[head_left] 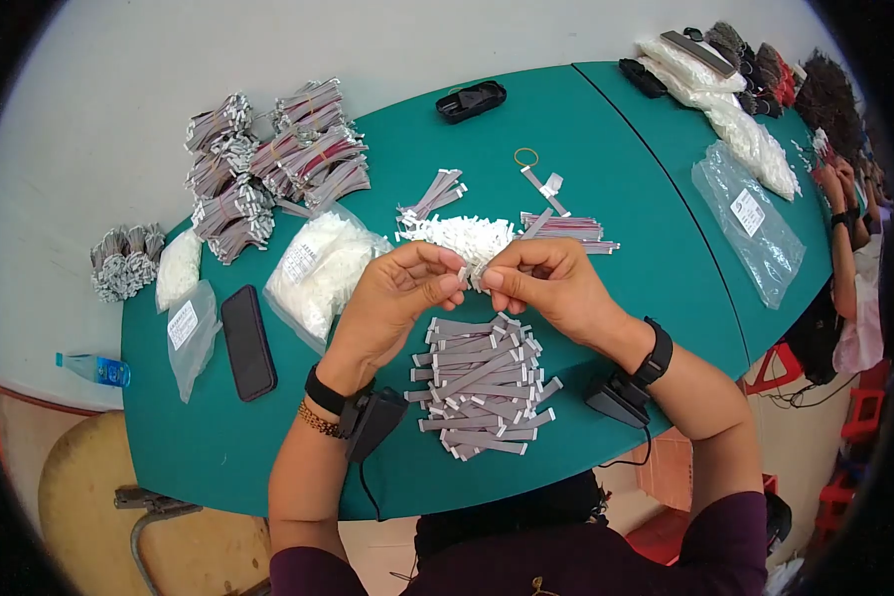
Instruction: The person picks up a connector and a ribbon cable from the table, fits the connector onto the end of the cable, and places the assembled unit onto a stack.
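My left hand [407, 288] and my right hand [546, 283] meet above the middle of the green table, both closed in a pinch. Between their fingertips is a small white connector [464, 273]; the fingers cover most of it and whatever joins it. Just beyond lies a heap of small white connectors [462, 235]. Nearer to me, below the hands, spreads a pile of short grey ribbon cables [482, 382] with white ends. A neat stack of ribbon cables [571, 230] rests beyond my right hand, and a smaller bunch [435, 194] sits past the heap.
Bundled ribbon cables [233, 189] are stacked at the far left. A bag of white parts [318, 263], a phone [248, 343] and an empty plastic bag [194, 338] lie left. A black tray [471, 101] stands at the back. Another person's arm [842, 238] shows at right.
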The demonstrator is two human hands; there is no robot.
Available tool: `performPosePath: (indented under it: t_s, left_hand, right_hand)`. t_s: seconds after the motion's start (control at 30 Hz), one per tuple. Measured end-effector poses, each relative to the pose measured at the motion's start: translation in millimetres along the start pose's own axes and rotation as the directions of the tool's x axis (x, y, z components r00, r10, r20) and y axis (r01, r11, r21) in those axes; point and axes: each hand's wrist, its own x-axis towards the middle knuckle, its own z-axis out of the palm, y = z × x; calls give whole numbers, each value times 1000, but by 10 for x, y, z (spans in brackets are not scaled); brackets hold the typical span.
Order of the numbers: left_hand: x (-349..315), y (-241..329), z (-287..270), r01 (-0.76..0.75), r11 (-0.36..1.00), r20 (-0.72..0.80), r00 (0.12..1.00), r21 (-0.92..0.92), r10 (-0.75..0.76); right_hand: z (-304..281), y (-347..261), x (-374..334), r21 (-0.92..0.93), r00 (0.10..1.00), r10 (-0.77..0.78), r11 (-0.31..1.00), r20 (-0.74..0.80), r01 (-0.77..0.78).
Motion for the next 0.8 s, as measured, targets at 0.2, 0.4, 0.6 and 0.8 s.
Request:
performPosePath:
  t_s: [0.2, 0.4, 0.6, 0.8]
  left_hand:
    - [-14, 19, 61, -13, 993, -4, 1000, -120, 13]
    - [10, -74, 8, -9, 995, -4, 1000, -95, 8]
    - [0, -84, 92, -44, 989, -35, 999, -144, 39]
    - [-16, -61, 142, -66, 997, -61, 996, -50, 63]
  right_hand:
    - [4, 9, 2, 4, 1000, -2, 1000, 3, 1]
    - [3, 18, -1, 10, 1000, -11, 1000, 11, 11]
    - [8, 38, -4, 3, 999, -9, 1000, 46, 9]
    - [19, 58, -12, 0, 997, 17, 1000, 73, -18]
